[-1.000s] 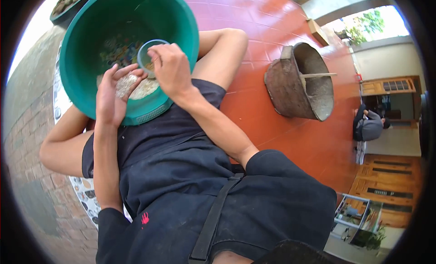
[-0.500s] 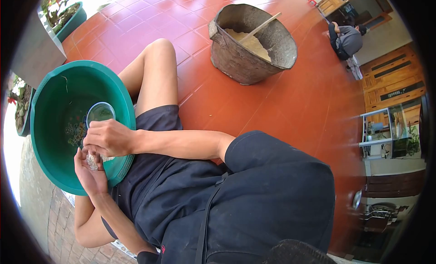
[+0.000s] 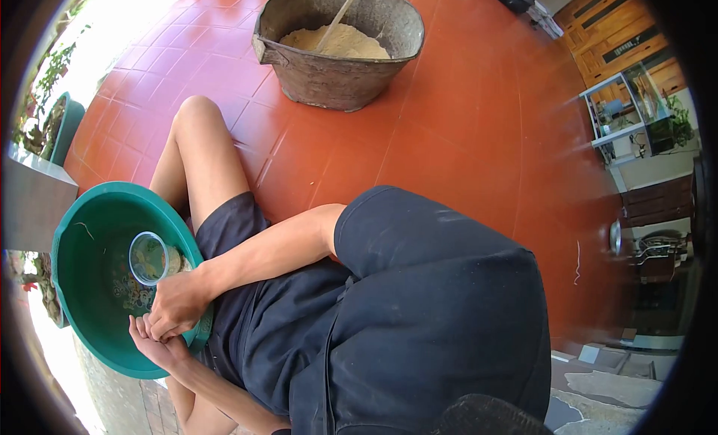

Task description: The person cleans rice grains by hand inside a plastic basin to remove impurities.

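My right hand (image 3: 179,303) is closed, its fingertips pressed onto my left hand (image 3: 153,348) just below it. The left hand is cupped with its fingers curled up. What lies between the two is hidden now; pale grains showed in the left palm a moment earlier. Both hands are over the near side of a green plastic basin (image 3: 71,315), which rests against my lap. Inside the basin, a clear plastic cup (image 3: 149,258) stands just beyond the right hand. Some pale grains (image 3: 176,260) show beside the cup. A printed pattern marks the basin's bottom.
On the red tiled floor (image 3: 464,166) stands a worn metal bucket (image 3: 329,80) holding tan meal (image 3: 351,42) and a stick (image 3: 340,17). Plant pots (image 3: 66,128) are at the far left. A glass tank (image 3: 636,109) and wooden doors (image 3: 617,31) line the right side.
My view has turned, so the bucket appears higher and further left, and the basin lower. The right hand has come down onto the left palm, covering the grains. The cup shows more fully.
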A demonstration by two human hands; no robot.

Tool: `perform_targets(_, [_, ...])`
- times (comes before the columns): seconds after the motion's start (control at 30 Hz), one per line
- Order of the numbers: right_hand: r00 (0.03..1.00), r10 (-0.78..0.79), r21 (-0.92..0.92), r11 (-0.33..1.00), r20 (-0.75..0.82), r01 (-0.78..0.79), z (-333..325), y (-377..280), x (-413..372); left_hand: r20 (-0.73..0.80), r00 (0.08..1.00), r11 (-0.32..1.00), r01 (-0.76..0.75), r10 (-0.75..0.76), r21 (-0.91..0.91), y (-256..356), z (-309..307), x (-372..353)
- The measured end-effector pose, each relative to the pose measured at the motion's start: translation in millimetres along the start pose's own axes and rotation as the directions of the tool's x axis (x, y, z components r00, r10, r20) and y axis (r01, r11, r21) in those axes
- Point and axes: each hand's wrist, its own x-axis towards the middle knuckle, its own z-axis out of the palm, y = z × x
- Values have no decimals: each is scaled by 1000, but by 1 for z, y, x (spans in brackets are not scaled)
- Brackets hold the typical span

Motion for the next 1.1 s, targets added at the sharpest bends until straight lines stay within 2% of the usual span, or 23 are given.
perform_targets(0.07, [1000,7,8,1000,27,-7,1,2,0,-104,994,1000,15,-18,-27,-1,-1,0])
perform_targets(0.1, [1000,8,8,1000,18,-8,1,3,0,59,997,997,53,-49,-63,0,-31,12])
perform_targets(0.13, [997,32,-18,999,64,-31,-1,4,-1,56,997,997,53,-50,-57,-3,-33,13])
perform_targets(0.2, [993,57,-34,998,107,-53,-4,6,-3,-113,993,996,33,-24,81,-8,-36,16])
perform_targets(0.23, [985,84,-51,996,148,-77,-8,4,-4,-128,992,996,30,-19,85,-12,-36,14])
perform_targets(0.3, [956,165,-95,985,243,-145,-14,0,-1,-103,989,994,111,-109,7,-16,-37,13])
perform_targets(0.33, [960,137,-62,990,243,-126,-10,2,-2,-92,985,989,141,-143,-32,-16,-41,12])
perform_targets(0.4, [908,307,-188,947,284,-261,-4,7,-6,56,987,980,155,-149,-125,-22,-51,15])
perform_targets(0.43, [912,288,-169,954,291,-247,-3,9,-6,127,979,972,177,-158,-156,-24,-45,13])
perform_targets(0.5, [880,341,-299,922,332,-245,0,10,-8,33,985,975,170,-166,-145,-25,-25,5])
perform_targets(0.57, [930,282,-298,932,235,-207,-9,4,-7,176,977,977,151,-123,-153,-26,-29,4])
perform_targets(0.6, [930,297,-315,923,218,-221,-11,3,-6,166,980,978,136,-110,-157,-27,-26,3])
perform_targets(0.63, [922,336,-233,928,192,-290,-15,0,-3,72,994,990,86,-78,-115,-28,-11,-3])
perform_targets(0.67, [937,316,-249,929,151,-273,-14,2,-5,33,998,989,55,-51,-140,-32,-12,0])
perform_targets(0.7, [908,379,-238,912,178,-333,-16,3,-5,98,994,986,54,-39,-155,-33,-11,-1])
perform_targets(0.77, [889,436,-187,893,140,-409,-23,-1,1,-86,996,988,-37,24,-153,-35,17,-10])
perform_targets(0.8, [890,443,-129,894,110,-429,-25,-3,4,-97,995,985,-46,30,-164,-36,19,-11])
perform_targets(0.9, [834,530,-61,848,156,-527,-26,2,0,-117,990,985,-93,76,-149,-35,32,-17])
perform_targets(0.93, [836,517,-45,854,183,-519,-26,4,0,-143,986,981,-112,89,-160,-32,36,-20])
perform_targets(1.0, [854,504,-58,864,130,-500,-24,6,0,-125,989,977,-102,79,-187,-30,40,-24])
perform_targets(1.1, [878,442,-52,896,182,-440,-25,3,2,-114,988,977,-119,100,-174,-29,39,-25])
